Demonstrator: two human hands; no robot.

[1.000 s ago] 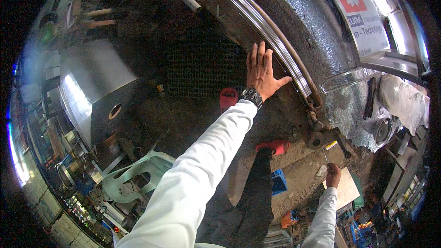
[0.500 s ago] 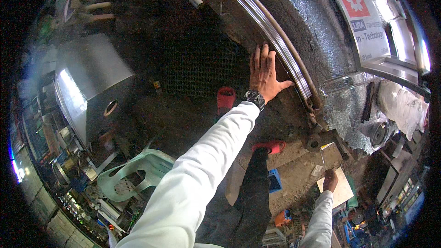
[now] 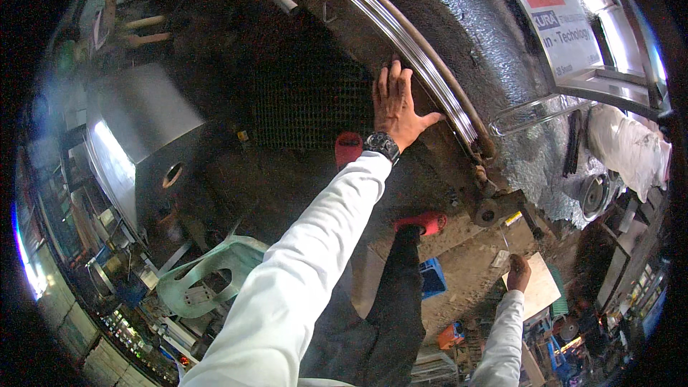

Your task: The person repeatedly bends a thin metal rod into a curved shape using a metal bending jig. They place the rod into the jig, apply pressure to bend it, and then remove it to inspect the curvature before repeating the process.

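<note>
Shiny metal strips (image 3: 414, 46) are seen just beside the spread left hand (image 3: 396, 109); a thin yellow-tipped stick (image 3: 513, 219) is gripped by the right hand (image 3: 518, 273), well apart; little has been moved, so things seem steady.

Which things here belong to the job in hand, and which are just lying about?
Seemingly part of the job:
- shiny metal rails, beside the spread left hand; touching is hard to tell
- thin rod, apparently gripped by the right hand

Probably just lying about:
- pale green chair
- blue box
- grey metal box
</note>
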